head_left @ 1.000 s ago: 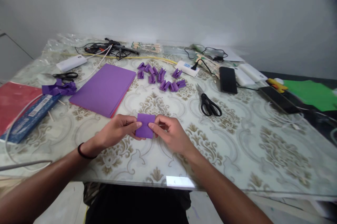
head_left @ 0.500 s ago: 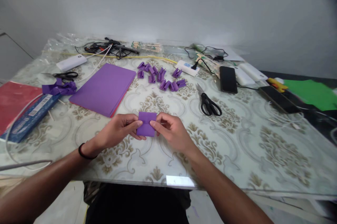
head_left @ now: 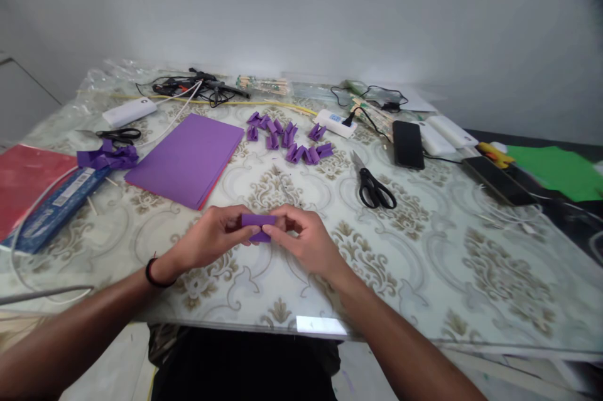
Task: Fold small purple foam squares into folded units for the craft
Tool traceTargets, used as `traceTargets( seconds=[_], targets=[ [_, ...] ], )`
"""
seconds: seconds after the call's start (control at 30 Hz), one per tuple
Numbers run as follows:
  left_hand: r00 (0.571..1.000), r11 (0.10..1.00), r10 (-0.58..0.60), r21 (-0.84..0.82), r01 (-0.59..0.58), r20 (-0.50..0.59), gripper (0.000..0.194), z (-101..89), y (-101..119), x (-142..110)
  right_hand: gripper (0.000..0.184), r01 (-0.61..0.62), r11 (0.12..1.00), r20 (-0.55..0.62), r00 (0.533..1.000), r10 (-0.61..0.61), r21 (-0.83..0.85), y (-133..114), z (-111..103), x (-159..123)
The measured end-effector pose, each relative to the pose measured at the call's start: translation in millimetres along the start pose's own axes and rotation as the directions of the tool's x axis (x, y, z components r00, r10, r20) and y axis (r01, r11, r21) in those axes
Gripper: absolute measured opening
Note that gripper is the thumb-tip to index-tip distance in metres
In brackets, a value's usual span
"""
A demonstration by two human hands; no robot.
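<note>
Paper [head_left: 259, 219], small, purple and partly folded into an oblong, is spanning the gap between our two hands, over the near part of a pale tabletop with a tan floral pattern [head_left: 424, 288]. Its long axis is running left to right, in line with the hands, so neither is lying nearer: our left hand [head_left: 211, 234] is pinching the left end, thumb in front and fingers mostly behind, while our right hand [head_left: 304, 234] is gripping the right end the same way. Both grips are looking narrow. The thumb tips are sitting side by side near the middle; whether they are touching, we cannot tell. A purple band is showing above the thumbs and a smaller part below, so we are judging that the fold is running parallel to the line between the hands, and that everything is turning on this alignment. Beyond the left hand, a slanted stack of purple sheets [head_left: 186, 159] is lying flat; straight beyond the paper, small folded purple pieces [head_left: 289, 133] are standing in a loose cluster; to the right, black-handled metal scissors [head_left: 374, 190] are resting nearer the right hand, blades pointing away.
</note>
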State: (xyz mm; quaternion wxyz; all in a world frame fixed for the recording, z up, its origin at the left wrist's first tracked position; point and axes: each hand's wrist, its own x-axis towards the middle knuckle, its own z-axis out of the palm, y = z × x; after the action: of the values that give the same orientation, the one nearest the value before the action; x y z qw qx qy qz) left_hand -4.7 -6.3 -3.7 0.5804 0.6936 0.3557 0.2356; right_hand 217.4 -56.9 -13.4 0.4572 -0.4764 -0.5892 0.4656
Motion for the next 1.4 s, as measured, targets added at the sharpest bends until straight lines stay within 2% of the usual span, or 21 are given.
traceTargets(
  seconds=[0.07,0.17,0.2,0.27,0.3,0.4,0.57,0.63,0.8,0.87,1.1,1.27,1.4],
  targets=[
    [0.998,0.994,0.042,-0.107,-0.036,0.049,0.029,-2.1,4.4,-1.1,0.007,0.051,0.999,-0.034,0.998,-0.051,0.0,-1.6,-0.9,-1.3],
    [0.985,0.936,0.12,-0.346,-0.07,0.126,0.055,-5.2,8.0,0.1,0.006,0.15,0.989,-0.098,0.984,-0.148,0.014,-3.9,-4.2,-2.7],
    [0.986,0.894,0.141,-0.439,-0.087,0.092,0.053,-5.6,7.8,1.6,0.009,0.189,0.982,-0.114,0.976,-0.186,0.019,-4.0,-5.4,-2.8],
    [0.995,0.809,0.087,-0.586,-0.042,0.049,0.056,-5.0,6.2,5.2,0.017,0.26,0.965,-0.133,0.958,-0.255,0.021,-3.0,-7.2,-2.5],
    [0.999,0.794,0.033,-0.608,-0.003,0.038,0.053,-4.2,5.2,7.0,0.021,0.286,0.958,-0.132,0.95,-0.282,0.015,-2.3,-7.5,-2.2],
    [0.995,0.833,-0.095,-0.546,0.095,0.029,0.036,-2.3,3.2,10.5,0.035,0.334,0.942,-0.098,0.937,-0.336,-0.045,-0.2,-6.8,-0.9],
    [0.989,0.877,-0.139,-0.458,0.145,0.046,0.031,-5.8,3.2,10.7,0.046,0.37,0.921,-0.003,0.928,-0.373,-0.119,-0.5,-7.7,0.0],
    [0.99,0.876,-0.141,-0.463,0.136,0.024,0.031,-8.3,2.9,10.6,0.044,0.361,0.927,0.042,0.933,-0.358,-0.104,-1.1,-10.1,0.2],
    [0.99,0.885,-0.137,-0.448,0.127,0.009,0.029,-12.0,1.3,10.4,0.018,0.354,0.935,0.171,0.922,-0.349,-0.004,-0.8,-14.6,1.5],
    [0.992,0.904,-0.125,-0.41,0.12,0.014,0.028,-12.0,1.8,9.9,0.016,0.349,0.937,0.209,0.916,-0.342,0.002,0.4,-15.1,1.6],
    [0.997,0.98,0.0,-0.199,-0.015,-0.076,0.021,-8.4,6.2,7.7,0.019,0.358,0.927,0.136,0.93,-0.342,-0.111,2.4,-16.8,3.7],
    [1.0,0.952,0.014,-0.306,-0.008,0.02,0.032,-4.8,7.1,6.9,0.023,0.322,0.941,0.112,0.944,-0.31,-0.102,0.8,-14.7,5.6],
    [0.999,0.975,-0.002,-0.222,0.013,0.051,0.019,-5.7,8.9,5.3,0.023,0.246,0.968,0.109,0.965,-0.239,-0.057,1.6,-11.3,5.3]
  ],
)
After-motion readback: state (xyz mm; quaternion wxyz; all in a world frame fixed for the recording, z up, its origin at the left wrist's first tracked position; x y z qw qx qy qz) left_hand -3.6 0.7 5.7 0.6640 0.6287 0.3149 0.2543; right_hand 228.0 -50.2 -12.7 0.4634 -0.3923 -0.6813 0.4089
